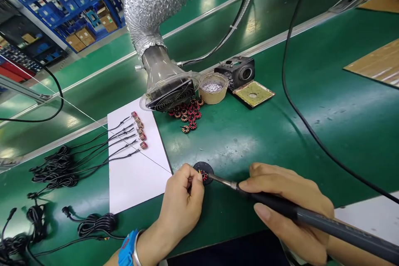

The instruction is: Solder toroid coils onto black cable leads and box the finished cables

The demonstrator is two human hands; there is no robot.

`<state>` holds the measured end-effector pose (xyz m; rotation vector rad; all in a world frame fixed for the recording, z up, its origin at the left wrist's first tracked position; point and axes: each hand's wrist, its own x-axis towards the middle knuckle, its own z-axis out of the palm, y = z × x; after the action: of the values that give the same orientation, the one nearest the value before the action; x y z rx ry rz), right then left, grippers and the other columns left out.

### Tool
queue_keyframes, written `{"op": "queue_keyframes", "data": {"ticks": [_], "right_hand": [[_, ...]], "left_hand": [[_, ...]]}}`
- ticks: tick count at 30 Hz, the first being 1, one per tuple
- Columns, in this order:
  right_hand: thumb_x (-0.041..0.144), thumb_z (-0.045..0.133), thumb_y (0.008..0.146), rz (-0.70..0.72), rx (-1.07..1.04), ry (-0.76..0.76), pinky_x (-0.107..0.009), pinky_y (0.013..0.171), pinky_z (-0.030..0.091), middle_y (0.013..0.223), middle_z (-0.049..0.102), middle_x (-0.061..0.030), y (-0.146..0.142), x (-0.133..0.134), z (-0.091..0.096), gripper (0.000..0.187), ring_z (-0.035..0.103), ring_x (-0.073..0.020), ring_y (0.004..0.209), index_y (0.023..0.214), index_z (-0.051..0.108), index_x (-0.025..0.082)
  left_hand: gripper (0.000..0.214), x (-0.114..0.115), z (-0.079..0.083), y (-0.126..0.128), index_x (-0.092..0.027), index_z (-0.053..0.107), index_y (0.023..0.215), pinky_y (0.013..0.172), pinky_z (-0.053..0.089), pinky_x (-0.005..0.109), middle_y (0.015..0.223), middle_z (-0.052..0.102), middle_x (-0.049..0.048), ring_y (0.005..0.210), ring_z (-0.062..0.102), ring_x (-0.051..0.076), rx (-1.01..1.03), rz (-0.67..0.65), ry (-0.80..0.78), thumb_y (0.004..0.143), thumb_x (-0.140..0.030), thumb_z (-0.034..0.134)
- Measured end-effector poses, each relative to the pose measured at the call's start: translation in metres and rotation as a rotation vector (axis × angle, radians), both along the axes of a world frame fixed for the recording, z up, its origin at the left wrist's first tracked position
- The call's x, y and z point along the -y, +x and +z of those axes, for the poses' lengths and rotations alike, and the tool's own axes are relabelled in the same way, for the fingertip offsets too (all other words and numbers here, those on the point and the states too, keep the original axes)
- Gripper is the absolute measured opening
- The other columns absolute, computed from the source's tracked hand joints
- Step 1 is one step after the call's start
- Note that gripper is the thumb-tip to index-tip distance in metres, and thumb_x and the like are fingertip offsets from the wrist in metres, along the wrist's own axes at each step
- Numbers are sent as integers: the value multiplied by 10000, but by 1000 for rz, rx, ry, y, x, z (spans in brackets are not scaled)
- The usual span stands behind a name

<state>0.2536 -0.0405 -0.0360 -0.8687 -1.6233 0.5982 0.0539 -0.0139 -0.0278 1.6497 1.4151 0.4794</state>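
Note:
My right hand (289,208) is wrapped round the dark handle of a soldering iron (311,216), whose metal tip touches a small red and black wound coil (204,175). The coil lies on a small round black pad (202,168) on the green bench. My left hand (182,203) is closed in a pinch beside the coil, its fingertips at the coil's edge; a thin wire seems to run to it. A blue watch and a metal bangle are on the left wrist.
A silver fume duct with a fan hood (170,91) hangs over a heap of coils (188,116). A solder dross bowl (213,88), an iron stand (240,70) with sponge, a white sheet (137,174) bearing wired coils, and black cable bundles (56,170) lie around.

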Motion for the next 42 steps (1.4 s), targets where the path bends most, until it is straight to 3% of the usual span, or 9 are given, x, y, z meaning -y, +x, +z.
{"op": "queue_keyframes", "data": {"ticks": [37,42], "right_hand": [[110,510,740,-55,-12,-13,-325,504,445,602,555,-6,4,-1,-1,305,552,-170,505,1008,632,190],[85,519,744,-67,-52,15,-317,488,409,617,535,-6,5,-7,-4,331,517,-158,503,1041,629,177]], "left_hand": [[261,2,-2,-2,-200,444,746,548,275,240,609,371,-59,555,353,109,-46,-50,20,973,-317,390],[273,2,-2,-4,-198,447,739,536,263,233,600,360,-61,554,339,108,-47,-42,-4,972,-328,387]]}}
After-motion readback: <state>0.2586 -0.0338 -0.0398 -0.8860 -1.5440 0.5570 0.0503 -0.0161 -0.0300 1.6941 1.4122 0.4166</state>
